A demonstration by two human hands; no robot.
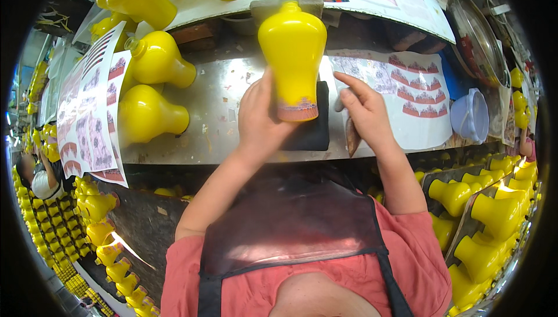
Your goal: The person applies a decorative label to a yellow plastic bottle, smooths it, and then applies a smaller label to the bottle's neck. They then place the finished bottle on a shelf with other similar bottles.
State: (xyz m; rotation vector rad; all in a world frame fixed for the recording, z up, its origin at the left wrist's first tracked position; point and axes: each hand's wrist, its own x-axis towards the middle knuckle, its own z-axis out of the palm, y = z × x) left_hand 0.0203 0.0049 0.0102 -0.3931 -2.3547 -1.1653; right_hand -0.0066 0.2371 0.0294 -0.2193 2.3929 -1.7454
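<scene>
Since only the left hand [257, 113] is wrapped round that slick yellow vase [292, 43], over the worktop [218, 142] near mid front edge, and the right hand [368, 110] has thumb and forefinger spread (can't tell about the rest), a slip could scuff the reddish band [298, 112] imo.

Left grip [258, 116] holds a yellow vase [293, 55] — right grip [369, 116] nearby.

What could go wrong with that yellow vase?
Only the left grip is on the yellow vase, so the shiny vase might slip. The patterned band near its bottom is close to the fingers, so it could smudge. The other vases at the left might get bumped.
</scene>
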